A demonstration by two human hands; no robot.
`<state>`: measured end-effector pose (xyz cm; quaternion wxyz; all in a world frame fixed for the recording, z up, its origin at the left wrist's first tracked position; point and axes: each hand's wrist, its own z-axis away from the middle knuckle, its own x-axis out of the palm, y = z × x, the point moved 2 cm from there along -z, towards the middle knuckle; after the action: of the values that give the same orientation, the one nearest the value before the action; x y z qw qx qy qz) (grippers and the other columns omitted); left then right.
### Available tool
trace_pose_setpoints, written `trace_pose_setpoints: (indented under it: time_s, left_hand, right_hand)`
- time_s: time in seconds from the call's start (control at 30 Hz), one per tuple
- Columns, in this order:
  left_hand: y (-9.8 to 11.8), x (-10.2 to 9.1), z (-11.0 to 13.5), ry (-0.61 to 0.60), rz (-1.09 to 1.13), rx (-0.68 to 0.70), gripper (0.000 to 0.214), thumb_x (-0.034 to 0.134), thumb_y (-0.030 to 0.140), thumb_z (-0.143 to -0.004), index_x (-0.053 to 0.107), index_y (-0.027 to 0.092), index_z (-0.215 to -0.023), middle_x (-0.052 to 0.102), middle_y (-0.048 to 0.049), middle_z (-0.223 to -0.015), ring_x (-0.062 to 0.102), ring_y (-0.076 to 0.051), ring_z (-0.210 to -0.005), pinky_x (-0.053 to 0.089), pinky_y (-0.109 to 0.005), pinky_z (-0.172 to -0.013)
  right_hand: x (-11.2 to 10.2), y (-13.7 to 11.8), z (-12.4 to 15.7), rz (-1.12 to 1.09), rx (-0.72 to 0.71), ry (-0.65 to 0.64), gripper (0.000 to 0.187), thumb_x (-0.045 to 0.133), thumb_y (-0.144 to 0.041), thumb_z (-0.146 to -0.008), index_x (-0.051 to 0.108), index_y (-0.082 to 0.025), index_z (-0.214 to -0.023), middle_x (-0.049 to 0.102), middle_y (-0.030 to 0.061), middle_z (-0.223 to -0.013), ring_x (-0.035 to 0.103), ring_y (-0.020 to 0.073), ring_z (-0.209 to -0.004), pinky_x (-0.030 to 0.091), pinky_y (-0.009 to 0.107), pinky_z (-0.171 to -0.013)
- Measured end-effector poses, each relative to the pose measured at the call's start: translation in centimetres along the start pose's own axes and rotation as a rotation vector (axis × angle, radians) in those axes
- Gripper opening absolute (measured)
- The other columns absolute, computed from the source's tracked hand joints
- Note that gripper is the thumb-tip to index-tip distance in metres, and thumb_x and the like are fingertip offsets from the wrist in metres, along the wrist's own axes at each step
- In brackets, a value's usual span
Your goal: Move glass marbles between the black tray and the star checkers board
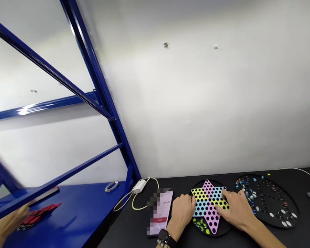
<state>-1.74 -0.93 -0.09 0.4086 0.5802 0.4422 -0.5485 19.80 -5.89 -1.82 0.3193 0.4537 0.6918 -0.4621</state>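
A star-shaped Chinese checkers board in pink, yellow and blue, full of dark holes, lies tilted over a round black tray. My left hand has curled fingers at the board's left edge, the thumb against it. From the right, my right hand grips the board, thumb and fingertips on its yellow and blue points. Green-yellow marbles show in the tray below the board's lower left side. The undersides of both hands are hidden.
A second round black tray holds many marbles on the right. Left of my hand lies a phone showing a timer, beside a white adapter with cable. A blue metal frame and another person's hand are at left.
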Motion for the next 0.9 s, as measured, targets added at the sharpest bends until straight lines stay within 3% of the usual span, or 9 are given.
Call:
trace_pose_setpoints:
  time_s: [0.2, 0.3, 0.37, 0.47, 0.53, 0.63, 0.7, 0.8, 0.9]
  left_hand:
    - [-0.6, -1.8, -0.7, 0.074, 0.101, -0.13, 0.049, 0.033, 0.03, -0.105, 0.073, 0.017, -0.08, 0.074, -0.0094, -0.081, 0.071, -0.023, -0.08, 0.041, -0.028, -0.063]
    - [0.2, -3.8, -0.8, 0.132, 0.17, -0.149, 0.062, 0.017, 0.031, -0.109, 0.069, 0.018, -0.076, 0.072, -0.006, -0.074, 0.068, -0.02, -0.071, 0.036, -0.027, -0.057]
    - [2.0, -5.1, -0.6, 0.163, 0.211, -0.099, 0.064, 0.014, 0.034, -0.109, 0.066, 0.019, -0.076, 0.07, -0.0035, -0.073, 0.065, -0.017, -0.068, 0.034, -0.027, -0.056]
    - [6.3, -6.1, 0.0, 0.19, 0.257, 0.035, 0.053, 0.025, 0.042, -0.108, 0.064, 0.023, -0.078, 0.069, 0.0009, -0.075, 0.063, -0.016, -0.068, 0.036, -0.028, -0.06]
    - [9.5, -5.9, 0.3, 0.243, 0.262, 0.239, 0.037, 0.037, 0.042, -0.105, 0.063, 0.024, -0.086, 0.069, 0.0002, -0.083, 0.063, -0.019, -0.075, 0.039, -0.03, -0.065]
    - [12.7, -4.7, 0.4, 0.279, 0.249, 0.335, 0.024, 0.042, 0.035, -0.102, 0.062, 0.023, -0.1, 0.067, -0.0029, -0.099, 0.06, -0.024, -0.094, 0.043, -0.036, -0.081]
    - [13.4, -4.1, 0.4, 0.285, 0.26, 0.366, 0.021, 0.043, 0.033, -0.102, 0.061, 0.023, -0.106, 0.065, -0.0027, -0.106, 0.058, -0.024, -0.099, 0.044, -0.038, -0.088]
    - [12.6, -4.3, 0.4, 0.283, 0.381, 0.402, 0.019, 0.046, 0.03, -0.101, 0.056, 0.027, -0.117, 0.061, -0.0007, -0.116, 0.057, -0.021, -0.106, 0.043, -0.035, -0.094]
    - [9.1, -5.2, 0.2, 0.223, 0.445, 0.321, 0.021, 0.042, 0.026, -0.103, 0.057, 0.029, -0.116, 0.061, -0.0002, -0.117, 0.058, -0.019, -0.108, 0.042, -0.032, -0.095]
  right_hand:
    - [-0.4, 0.6, -0.5, -0.124, 0.101, 0.018, 0.033, 0.05, -0.05, -0.088, 0.047, -0.023, -0.069, 0.059, -0.002, -0.061, 0.056, 0.0185, -0.061, 0.034, 0.035, -0.072]
    - [-1.1, 0.4, -1.0, -0.381, 0.206, 0.055, 0.041, 0.046, -0.057, -0.09, 0.045, -0.024, -0.066, 0.05, -0.0034, -0.057, 0.05, 0.0162, -0.058, 0.035, 0.031, -0.063]
    - [-1.3, -0.2, -1.2, -0.687, 0.272, 0.018, 0.049, 0.043, -0.065, -0.089, 0.044, -0.023, -0.064, 0.046, -0.0039, -0.055, 0.043, 0.0134, -0.052, 0.032, 0.028, -0.054]
    - [-0.9, -1.7, -1.1, -1.274, 0.441, -0.214, 0.058, 0.042, -0.077, -0.084, 0.05, -0.022, -0.066, 0.045, -0.0055, -0.051, 0.03, 0.0075, -0.039, 0.022, 0.023, -0.041]
    - [-0.4, -2.4, -0.6, -1.6, 0.623, -0.351, 0.06, 0.043, -0.079, -0.081, 0.05, -0.022, -0.064, 0.042, -0.0067, -0.045, 0.025, 0.005, -0.032, 0.017, 0.02, -0.036]
    - [0.1, -2.1, -0.1, -1.843, 0.883, -0.309, 0.055, 0.054, -0.07, -0.082, 0.042, -0.022, -0.058, 0.035, -0.0084, -0.037, 0.028, 0.0038, -0.029, 0.018, 0.016, -0.033]
    - [0.2, -0.8, -0.4, -1.861, 0.97, -0.255, 0.05, 0.06, -0.06, -0.083, 0.04, -0.022, -0.058, 0.035, -0.0092, -0.036, 0.027, 0.0032, -0.027, 0.016, 0.014, -0.032]
    - [-0.2, 2.1, -1.6, -1.714, 0.854, -0.187, 0.041, 0.06, -0.054, -0.083, 0.044, -0.022, -0.063, 0.037, -0.0103, -0.04, 0.022, 0.0029, -0.028, 0.013, 0.016, -0.032]
    - [-1.7, 5.7, -2.6, -1.132, 0.607, 0.002, 0.04, 0.052, -0.055, -0.085, 0.044, -0.024, -0.062, 0.042, -0.0067, -0.048, 0.032, 0.0077, -0.035, 0.022, 0.021, -0.038]
